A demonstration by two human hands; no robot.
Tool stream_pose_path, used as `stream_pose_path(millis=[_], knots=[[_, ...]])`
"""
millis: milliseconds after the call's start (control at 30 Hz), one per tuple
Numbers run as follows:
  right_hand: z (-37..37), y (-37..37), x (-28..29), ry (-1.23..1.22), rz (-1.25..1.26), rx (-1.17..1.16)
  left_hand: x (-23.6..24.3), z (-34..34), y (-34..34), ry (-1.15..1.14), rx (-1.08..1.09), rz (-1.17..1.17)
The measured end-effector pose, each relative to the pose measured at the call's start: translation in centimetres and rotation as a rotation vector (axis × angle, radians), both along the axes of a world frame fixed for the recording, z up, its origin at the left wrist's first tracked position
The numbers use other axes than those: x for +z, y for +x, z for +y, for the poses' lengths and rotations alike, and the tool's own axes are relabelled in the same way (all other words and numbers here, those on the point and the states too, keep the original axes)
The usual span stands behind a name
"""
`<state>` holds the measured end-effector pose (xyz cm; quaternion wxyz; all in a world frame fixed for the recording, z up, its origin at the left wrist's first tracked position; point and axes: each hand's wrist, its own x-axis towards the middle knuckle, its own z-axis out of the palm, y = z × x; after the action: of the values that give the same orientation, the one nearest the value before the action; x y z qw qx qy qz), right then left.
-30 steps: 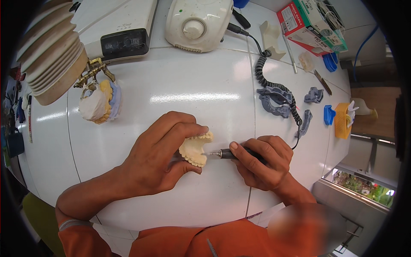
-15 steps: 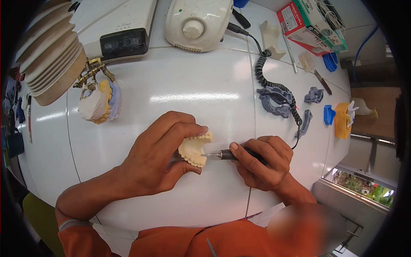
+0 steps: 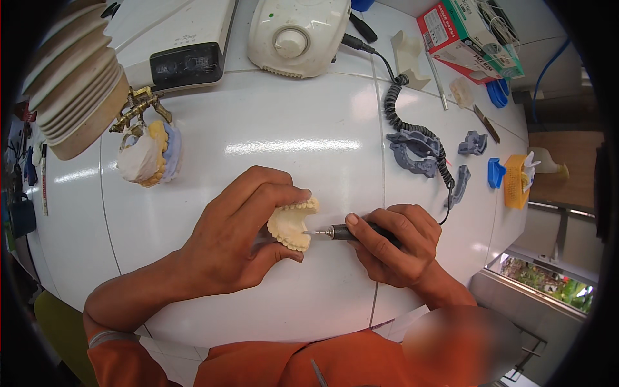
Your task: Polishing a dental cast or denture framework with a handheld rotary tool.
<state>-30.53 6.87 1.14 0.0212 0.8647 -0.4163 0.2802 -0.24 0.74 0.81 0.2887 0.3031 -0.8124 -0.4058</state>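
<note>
A cream plaster dental model (image 3: 288,224), a curved arch with a row of teeth, is gripped along its edges between the thumb and fingers of my left hand (image 3: 237,226). In my right hand (image 3: 401,248) lies a black rotary handpiece (image 3: 346,233), held like a pen. Its thin bit points left and meets the inner side of the model near the lower teeth; whether it presses on the plaster I cannot tell. A coiled black cord (image 3: 394,103) runs from the handpiece up to a cream control unit (image 3: 298,40) with a round knob.
At left, a brass articulator (image 3: 138,106) carries plaster models below a ribbed suction hose (image 3: 77,77). Grey impression pieces (image 3: 412,153), a knife (image 3: 486,124), a yellow basket (image 3: 516,182) and a box (image 3: 471,40) are on the right. A white machine (image 3: 174,48) stands at back left.
The dental model has shifted very slightly left in my left hand's grip. My right hand and the handpiece stay almost where they were.
</note>
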Motion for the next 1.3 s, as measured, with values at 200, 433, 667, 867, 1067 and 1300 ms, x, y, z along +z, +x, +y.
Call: stream_pose_path(millis=[200,433,667,867,1067,1300], knots=[[0.1,0.0,0.0,0.013,-0.003,0.000,-0.1,-0.1,0.0,-0.006,-0.008,0.013],[0.1,-0.1,-0.1,0.014,-0.005,-0.015,-0.7,0.0,-0.1,-0.007,0.004,0.081],[0.1,-0.1,0.0,0.014,-0.005,-0.008,0.2,-0.1,-0.3,-0.072,0.011,-0.016],[0.1,0.1,-0.1,-0.002,-0.002,-0.003,0.0,0.0,-0.2,-0.062,-0.001,-0.011],[0.1,0.1,-0.1,-0.007,0.001,0.003,0.1,-0.1,-0.3,-0.061,0.004,-0.002],[0.0,0.1,-0.1,-0.004,-0.001,0.001,0.1,-0.1,-0.2,-0.070,0.001,-0.010]])
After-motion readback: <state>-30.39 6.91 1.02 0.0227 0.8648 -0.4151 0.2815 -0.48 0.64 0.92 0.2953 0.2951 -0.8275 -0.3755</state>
